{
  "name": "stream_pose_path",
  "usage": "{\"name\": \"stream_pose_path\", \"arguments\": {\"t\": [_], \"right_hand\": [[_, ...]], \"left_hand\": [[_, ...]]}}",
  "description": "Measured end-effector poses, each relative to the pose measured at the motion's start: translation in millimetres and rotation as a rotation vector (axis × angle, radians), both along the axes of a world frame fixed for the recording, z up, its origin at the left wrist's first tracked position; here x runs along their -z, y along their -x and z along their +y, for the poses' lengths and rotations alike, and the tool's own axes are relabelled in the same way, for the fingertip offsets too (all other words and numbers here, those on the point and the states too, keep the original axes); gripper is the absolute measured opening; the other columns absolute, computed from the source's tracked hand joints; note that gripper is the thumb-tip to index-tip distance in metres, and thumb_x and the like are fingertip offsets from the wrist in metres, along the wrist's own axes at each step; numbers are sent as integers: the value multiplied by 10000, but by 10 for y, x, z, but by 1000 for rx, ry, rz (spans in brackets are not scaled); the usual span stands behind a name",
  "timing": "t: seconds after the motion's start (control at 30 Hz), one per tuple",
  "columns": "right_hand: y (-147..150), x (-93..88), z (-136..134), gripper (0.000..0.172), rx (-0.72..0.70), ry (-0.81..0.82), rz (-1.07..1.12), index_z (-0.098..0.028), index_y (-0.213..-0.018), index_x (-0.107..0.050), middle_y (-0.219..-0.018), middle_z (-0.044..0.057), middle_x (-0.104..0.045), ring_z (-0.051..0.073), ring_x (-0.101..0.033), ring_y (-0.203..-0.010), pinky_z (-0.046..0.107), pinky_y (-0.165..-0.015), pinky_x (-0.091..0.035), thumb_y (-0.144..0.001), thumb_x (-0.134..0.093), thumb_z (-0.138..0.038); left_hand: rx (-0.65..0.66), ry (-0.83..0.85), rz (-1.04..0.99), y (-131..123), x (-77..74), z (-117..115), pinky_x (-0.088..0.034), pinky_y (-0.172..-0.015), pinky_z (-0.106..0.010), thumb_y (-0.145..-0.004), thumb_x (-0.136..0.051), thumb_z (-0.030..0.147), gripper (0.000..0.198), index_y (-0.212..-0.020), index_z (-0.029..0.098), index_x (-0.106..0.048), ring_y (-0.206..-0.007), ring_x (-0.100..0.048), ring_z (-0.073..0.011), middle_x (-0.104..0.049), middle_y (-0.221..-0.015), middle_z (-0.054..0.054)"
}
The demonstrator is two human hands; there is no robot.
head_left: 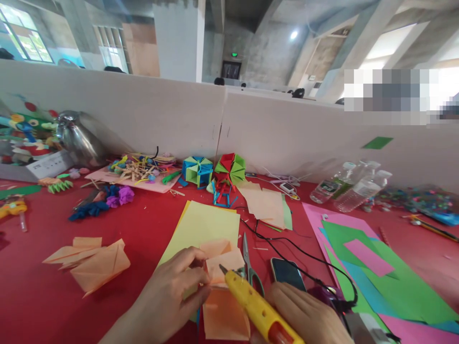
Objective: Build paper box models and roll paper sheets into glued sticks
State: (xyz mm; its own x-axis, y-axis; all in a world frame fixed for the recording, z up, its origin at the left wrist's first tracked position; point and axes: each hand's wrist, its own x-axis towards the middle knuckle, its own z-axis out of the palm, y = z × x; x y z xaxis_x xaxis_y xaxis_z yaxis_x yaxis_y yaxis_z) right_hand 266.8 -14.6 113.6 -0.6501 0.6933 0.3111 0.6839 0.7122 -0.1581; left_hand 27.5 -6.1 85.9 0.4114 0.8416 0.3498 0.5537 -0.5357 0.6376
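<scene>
My left hand (172, 286) pinches the edge of a folded peach-orange paper piece (229, 262) at the bottom centre. In my right hand (304, 310) is a yellow hot glue gun (254, 308), its dark nozzle over the upper face of that paper. Whether the tip touches the paper I cannot tell. The paper's lower part hangs below the nozzle. Light yellow sheets (204, 224) lie behind the folded piece. Scissors (251, 272) rest just right of it, partly hidden by the glue gun. More folded peach-orange paper (96, 265) lies to the left.
A phone (287, 273) and a black cable (304, 258) lie by my right hand. Coloured sheets (401, 277) spread at right, with plastic bottles (358, 188) behind. Folded paper ornaments (197, 171), craft sticks (141, 169) and a metal jug (81, 138) stand along the white partition (161, 114).
</scene>
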Motion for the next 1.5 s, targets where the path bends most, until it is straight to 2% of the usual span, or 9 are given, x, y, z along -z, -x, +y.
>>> {"name": "stream_pose_path", "arguments": {"t": [0.1, 0.2, 0.43, 0.6, 0.8, 1.0, 1.33, 1.43, 1.5], "right_hand": [[-7, -117, 34, 141, -11, -24, -74, -211, -699, -439, -581, -35, -531, 101, -513, -490, 206, -453, -344, -797, -531, -251], [31, -161, 58, 159, -28, 0, -108, -212, -674, -418, -581, -33, -528, 101, -483, -483, 217, -452, -315, -814, -492, -229], [117, -140, 73, 160, -51, 18, -130, -209, -664, -400, -621, -11, -552, 112, -453, -488, 238, -462, -281, -802, -482, -210], [80, -152, 76, 164, -29, -4, -151, -209, -669, -393, -605, -22, -536, 122, -478, -525, 243, -486, -270, -767, -523, -190], [20, -119, 89, 178, -29, -38, -156, -210, -657, -367, -560, -43, -492, 108, -448, -487, 238, -480, -243, -770, -493, -155], [-26, -92, 88, 200, 6, -51, -164, -222, -680, -387, -572, -44, -504, 119, -477, -495, 237, -479, -263, -760, -570, -225], [-68, -107, 130, 218, 76, -66, -98, -219, -653, -403, -550, -35, -517, 114, -487, -451, 228, -430, -282, -787, -562, -284], [-98, -89, 123, 249, 99, -41, -35, -212, -630, -422, -547, -24, -528, 110, -491, -453, 220, -423, -298, -811, -535, -340], [-144, -59, 113, 254, 139, 31, 33, -211, -627, -451, -563, -16, -549, 116, -510, -478, 217, -436, -329, -812, -532, -366]], "left_hand": [[-2, -3, 15, 0, 4, -7, -456, -705, -227, -821, -494, 151, 116, -766, 201, -583, -840, -549, -137, -540, -936, -34], [6, 4, 21, 0, 2, -10, -456, -705, -225, -815, -499, 141, 117, -773, 203, -589, -837, -550, -137, -541, -932, -33], [0, 2, 30, 6, -12, -14, -457, -696, -225, -814, -509, 146, 100, -759, 198, -574, -818, -552, -134, -536, -918, -32], [6, 7, 27, 16, -7, -5, -463, -685, -226, -811, -510, 148, 116, -812, 211, -607, -812, -553, -136, -543, -915, -34], [14, -2, 26, 31, -21, -3, -466, -695, -229, -808, -498, 142, 128, -793, 205, -609, -832, -558, -142, -555, -932, -39], [6, -4, 29, 39, -23, -4, -458, -699, -232, -817, -504, 155, 113, -785, 202, -601, -836, -556, -144, -549, -927, -38], [14, 6, 41, 56, -19, 1, -452, -702, -223, -819, -505, 151, 104, -790, 203, -590, -835, -555, -136, -538, -929, -30], [18, -6, 46, 65, -8, -8, -457, -704, -221, -828, -499, 167, 102, -792, 205, -587, -835, -556, -135, -537, -925, -27], [7, -21, 57, 71, 5, -14, -461, -720, -223, -838, -491, 182, 106, -795, 209, -585, -851, -556, -137, -536, -933, -27]]}}
